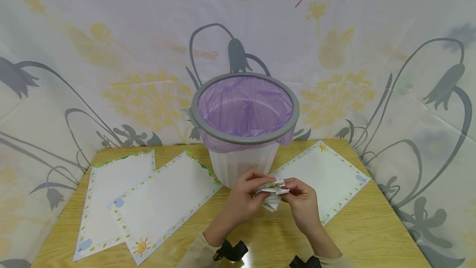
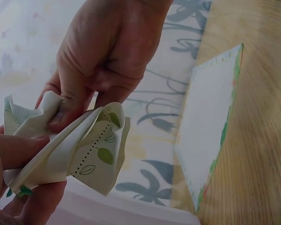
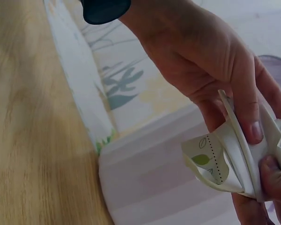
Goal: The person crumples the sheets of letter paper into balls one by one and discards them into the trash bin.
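Note:
A crumpled sheet of white paper (image 1: 273, 202) with a printed leaf border is bunched up in front of the bin. On its left side my left hand (image 1: 243, 197) pinches it between thumb and fingers. My right hand (image 1: 303, 206) grips the other side the same way. Up close, the left wrist view shows the folded paper (image 2: 96, 154) with green leaves and a dotted line, and the right hand (image 2: 112, 51) reaching in from above. In the right wrist view, the left hand's thumb presses on the folds of the paper (image 3: 239, 154).
A white bin (image 1: 238, 164) with a grey rim and a purple liner (image 1: 245, 111) stands at the table's back. Two overlapping bordered sheets, a front one (image 1: 167, 206) and a back one (image 1: 108, 193), lie left. Another sheet (image 1: 323, 181) lies right. Patterned fabric hangs behind.

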The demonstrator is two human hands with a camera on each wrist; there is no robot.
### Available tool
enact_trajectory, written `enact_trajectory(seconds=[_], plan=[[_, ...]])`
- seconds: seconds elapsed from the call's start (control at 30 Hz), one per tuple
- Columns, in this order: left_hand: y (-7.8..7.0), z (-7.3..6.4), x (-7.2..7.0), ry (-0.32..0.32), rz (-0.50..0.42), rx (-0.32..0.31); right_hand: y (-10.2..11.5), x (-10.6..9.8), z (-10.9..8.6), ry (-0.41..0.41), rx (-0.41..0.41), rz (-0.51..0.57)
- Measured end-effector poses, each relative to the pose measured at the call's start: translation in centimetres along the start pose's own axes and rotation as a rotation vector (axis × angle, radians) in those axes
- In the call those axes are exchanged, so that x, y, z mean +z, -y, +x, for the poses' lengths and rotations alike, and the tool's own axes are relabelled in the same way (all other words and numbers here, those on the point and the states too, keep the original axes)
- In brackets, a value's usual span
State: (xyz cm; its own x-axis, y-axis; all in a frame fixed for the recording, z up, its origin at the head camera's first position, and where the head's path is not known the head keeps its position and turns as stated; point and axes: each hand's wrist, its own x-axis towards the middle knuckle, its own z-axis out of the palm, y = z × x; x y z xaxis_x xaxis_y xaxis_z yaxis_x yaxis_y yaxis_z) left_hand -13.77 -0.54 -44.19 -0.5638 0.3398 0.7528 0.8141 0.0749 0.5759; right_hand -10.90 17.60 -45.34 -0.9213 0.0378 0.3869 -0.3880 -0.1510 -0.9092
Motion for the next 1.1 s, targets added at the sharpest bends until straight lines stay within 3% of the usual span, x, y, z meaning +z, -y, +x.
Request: enact_trajectory(seconds=[0.2,0.4,0.53,0.73,0.93,1.1], plan=[[0.1,0.0,-0.1,-0.055,-0.064,-0.061,0.1,-0.3,0.0,0.055,0.033,-0.019],[0.1,0.3,-0.4,-0.075,-0.042,-0.042,0.3,-1.3,0.3,0.279,-0.012,0.119],[0.2,0.4,-0.6,-0.058,-0.034,-0.004,0.6,-1.5,0.7,0.383,-0.018,0.055],[0.7,0.1,-0.7,-0.032,-0.025,0.048,0.8,-1.4,1.1,0.435,-0.030,-0.059],[1.0,0.0,-0.7,-0.012,-0.016,0.102,1.5,-1.5,1.3,0.509,-0.004,-0.022],[1.1,0.2,-0.7,-0.034,0.057,0.173,1.7,-1.0,1.3,0.426,0.088,-0.009]])
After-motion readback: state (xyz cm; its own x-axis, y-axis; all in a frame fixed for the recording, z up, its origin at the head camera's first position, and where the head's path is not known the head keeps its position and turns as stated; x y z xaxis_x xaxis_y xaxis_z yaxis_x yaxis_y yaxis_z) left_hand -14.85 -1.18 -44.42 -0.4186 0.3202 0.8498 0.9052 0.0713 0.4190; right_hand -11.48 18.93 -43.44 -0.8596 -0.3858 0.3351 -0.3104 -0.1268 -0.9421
